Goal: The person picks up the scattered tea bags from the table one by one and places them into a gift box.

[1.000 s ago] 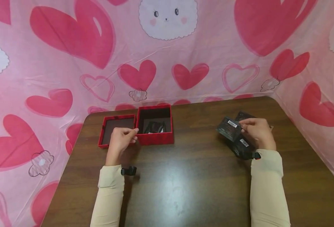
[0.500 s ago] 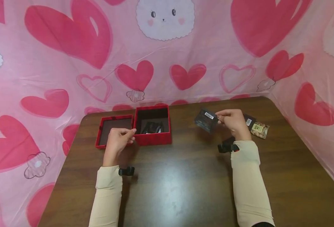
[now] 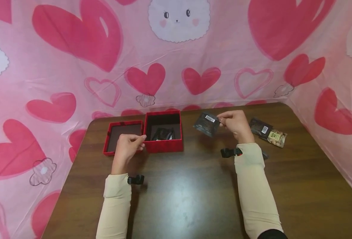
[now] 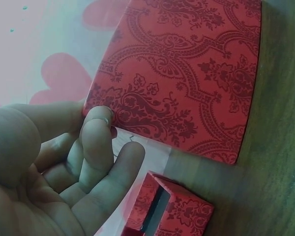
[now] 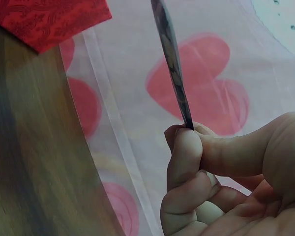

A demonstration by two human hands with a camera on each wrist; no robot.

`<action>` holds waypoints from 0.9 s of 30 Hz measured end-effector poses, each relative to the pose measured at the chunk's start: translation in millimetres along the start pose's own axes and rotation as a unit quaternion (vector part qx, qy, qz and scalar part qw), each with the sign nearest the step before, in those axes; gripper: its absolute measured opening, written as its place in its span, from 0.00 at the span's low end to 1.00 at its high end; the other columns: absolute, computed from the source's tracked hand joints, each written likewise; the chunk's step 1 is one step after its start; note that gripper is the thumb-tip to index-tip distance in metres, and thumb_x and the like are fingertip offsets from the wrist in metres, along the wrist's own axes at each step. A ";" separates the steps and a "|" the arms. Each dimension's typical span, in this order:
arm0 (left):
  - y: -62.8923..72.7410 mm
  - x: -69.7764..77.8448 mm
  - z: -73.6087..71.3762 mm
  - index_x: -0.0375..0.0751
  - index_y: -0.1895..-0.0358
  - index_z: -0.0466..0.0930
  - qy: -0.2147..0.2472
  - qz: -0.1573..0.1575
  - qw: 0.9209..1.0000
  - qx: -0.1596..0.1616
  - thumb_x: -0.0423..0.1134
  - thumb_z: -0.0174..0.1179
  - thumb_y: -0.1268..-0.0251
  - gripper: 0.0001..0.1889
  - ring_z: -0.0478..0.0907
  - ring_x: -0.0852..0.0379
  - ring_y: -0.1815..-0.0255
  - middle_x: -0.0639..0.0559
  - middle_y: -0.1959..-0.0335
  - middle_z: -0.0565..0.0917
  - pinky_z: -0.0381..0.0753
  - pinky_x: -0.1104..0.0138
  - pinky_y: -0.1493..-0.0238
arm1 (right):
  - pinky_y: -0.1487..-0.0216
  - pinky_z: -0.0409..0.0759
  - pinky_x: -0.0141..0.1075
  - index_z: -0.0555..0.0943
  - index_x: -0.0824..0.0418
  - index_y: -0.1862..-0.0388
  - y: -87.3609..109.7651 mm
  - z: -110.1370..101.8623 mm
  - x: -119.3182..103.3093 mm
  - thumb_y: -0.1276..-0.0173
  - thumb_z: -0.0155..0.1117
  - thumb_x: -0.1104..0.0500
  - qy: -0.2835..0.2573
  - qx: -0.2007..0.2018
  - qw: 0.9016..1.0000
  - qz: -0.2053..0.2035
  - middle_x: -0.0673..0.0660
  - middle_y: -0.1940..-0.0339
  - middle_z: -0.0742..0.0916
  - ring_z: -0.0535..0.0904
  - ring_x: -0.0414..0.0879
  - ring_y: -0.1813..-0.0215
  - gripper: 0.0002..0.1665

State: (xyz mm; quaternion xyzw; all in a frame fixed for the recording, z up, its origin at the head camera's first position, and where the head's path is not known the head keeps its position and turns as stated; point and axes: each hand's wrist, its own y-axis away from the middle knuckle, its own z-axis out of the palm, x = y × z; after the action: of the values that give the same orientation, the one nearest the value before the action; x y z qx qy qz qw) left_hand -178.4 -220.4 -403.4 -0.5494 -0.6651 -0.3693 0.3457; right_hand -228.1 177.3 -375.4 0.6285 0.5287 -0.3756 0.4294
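A small flat black packet [image 3: 206, 123] with a white barcode label hangs tilted above the table, right of the red box [image 3: 167, 146]. My right hand [image 3: 235, 125] pinches it by its right edge between thumb and fingers. Edge-on, the packet [image 5: 173, 64] appears as a thin strip in the right wrist view. At the box's front left corner, my left hand [image 3: 127, 150] grips the edge with thumb and forefinger. Patterned red covering shows on the box's outer wall [image 4: 177, 83] in the left wrist view. Several dark packets [image 3: 163, 134] lie inside the box.
Beside the box on the left lies a shallow red lid [image 3: 123, 130], dark inside. More black packets [image 3: 257, 126] and one with a gold-brown print [image 3: 277, 137] rest on the right of the wooden table [image 3: 181, 196]. A pink heart-patterned cloth [image 3: 170, 53] hangs behind.
My right hand has carried the black packet leftward from the pile on the right toward the box, uncovering the gold-brown packet. The left hand stays at the box corner.
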 end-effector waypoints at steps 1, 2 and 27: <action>0.0 0.2 -0.1 0.32 0.62 0.90 0.000 -0.001 1.000 0.000 0.43 0.69 0.33 0.14 0.86 0.46 0.71 0.44 0.75 0.87 0.82 0.66 0.64 | 0.66 0.79 0.34 0.85 0.71 0.48 -0.7 2.1 -1.7 0.27 0.58 0.69 0.001 -0.001 1.000 -0.002 0.64 0.54 0.84 0.81 0.50 0.64 0.13; 0.0 0.1 -0.3 0.32 0.62 0.89 0.001 -0.003 1.000 0.000 0.43 0.69 0.33 0.14 0.86 0.46 0.71 0.44 0.75 0.87 0.82 0.66 0.64 | 0.65 0.79 0.34 0.85 0.71 0.48 -1.7 4.4 -3.5 0.27 0.58 0.69 0.002 -0.003 1.000 -0.005 0.64 0.54 0.84 0.81 0.51 0.64 0.13; -0.9 1.1 0.7 0.32 0.57 0.89 -0.023 -0.005 1.000 0.001 0.46 0.68 0.32 0.17 0.85 0.52 0.74 0.45 0.74 0.87 0.83 0.65 0.65 | 0.66 0.80 0.32 0.85 0.74 0.51 -10.8 50.9 -26.8 0.30 0.60 0.72 -0.021 -0.038 0.999 -0.032 0.66 0.51 0.84 0.80 0.53 0.65 0.12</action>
State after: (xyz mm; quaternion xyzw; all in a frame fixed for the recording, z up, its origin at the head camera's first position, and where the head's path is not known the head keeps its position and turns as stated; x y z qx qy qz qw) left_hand -179.6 -219.4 -402.8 -0.5540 -0.6757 -0.3579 0.3292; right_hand -244.0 121.2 -369.9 0.5865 0.5533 -0.3816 0.4519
